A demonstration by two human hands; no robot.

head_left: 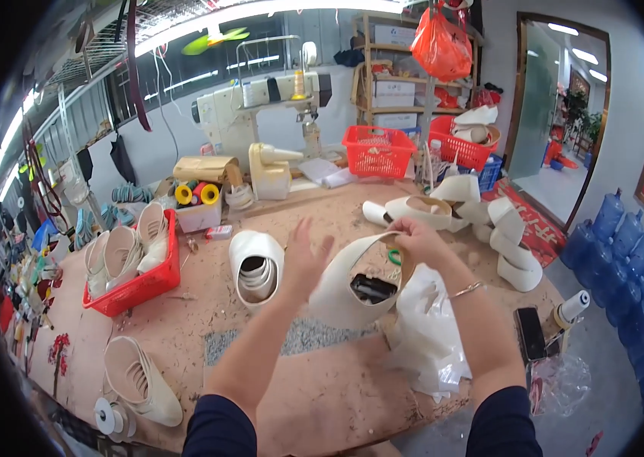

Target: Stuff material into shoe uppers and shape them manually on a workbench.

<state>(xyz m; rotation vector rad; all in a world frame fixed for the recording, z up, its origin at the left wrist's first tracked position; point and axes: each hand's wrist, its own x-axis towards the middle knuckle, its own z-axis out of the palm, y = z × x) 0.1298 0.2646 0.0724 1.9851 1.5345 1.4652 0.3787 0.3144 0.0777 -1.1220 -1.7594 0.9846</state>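
My right hand [419, 242] pinches the top rim of a white shoe upper [337, 278], holding it up over the workbench [322, 388]. To the left of that upper is my left hand [305, 257], fingers stretched out and holding nothing; whether it touches the upper I cannot tell. A black object [373, 288] and a small green ring [394, 257] show through the upper's opening. Left of my left hand stands a nested stack of white uppers [242, 250]. A crumpled white plastic bag [430, 327] lies below my right wrist.
At left, a red basket [135, 293] holds uppers; another nested upper stack [158, 396] lies nearer, beside a white spool [108, 417]. More uppers [516, 266] line the right side. A sewing machine [230, 114] and red basket [379, 160] stand behind. Blue water bottles [634, 282] are stacked right.
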